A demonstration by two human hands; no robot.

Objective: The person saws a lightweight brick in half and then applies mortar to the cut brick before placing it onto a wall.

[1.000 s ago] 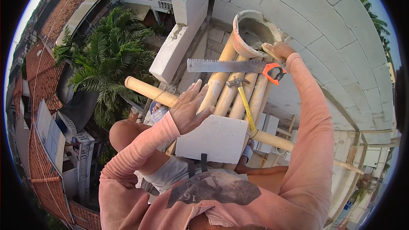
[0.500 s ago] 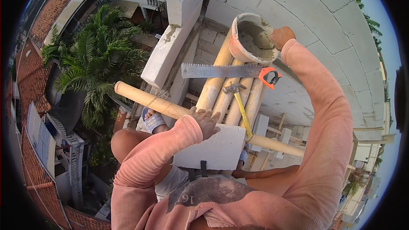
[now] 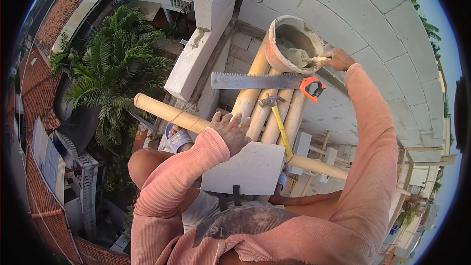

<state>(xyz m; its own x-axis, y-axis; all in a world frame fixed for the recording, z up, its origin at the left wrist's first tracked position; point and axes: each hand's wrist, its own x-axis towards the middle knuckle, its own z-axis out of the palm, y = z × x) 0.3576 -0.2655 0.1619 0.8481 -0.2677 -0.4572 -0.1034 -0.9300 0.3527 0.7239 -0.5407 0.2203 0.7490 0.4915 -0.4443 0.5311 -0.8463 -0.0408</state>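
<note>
My right hand (image 3: 339,60) grips the pale handle of a trowel (image 3: 321,61), whose working end sits in grey wet mortar (image 3: 294,39) inside a round, mortar-crusted bucket (image 3: 277,58). My left hand (image 3: 231,131) lies with its fingers spread at the far edge of a white lightweight block (image 3: 244,169), close to my lap. A hand saw (image 3: 257,81) with an orange-red handle rests across the bamboo poles (image 3: 244,99) just below the bucket. Nearer to me lies a claw hammer (image 3: 277,118) with a yellow handle.
A crosswise bamboo pole (image 3: 169,111) runs under my left hand. Left of the poles stands a narrow block wall (image 3: 194,66), with a drop to palms (image 3: 105,59) and tiled roofs beyond. A tall grey block wall (image 3: 365,24) rises at the right. My foot in a sandal (image 3: 179,140) shows.
My right hand has drawn back right and slightly down from the bucket's rim, bringing the trowel handle into sight. My left hand has shifted slightly, its fingers spreading wider.
</note>
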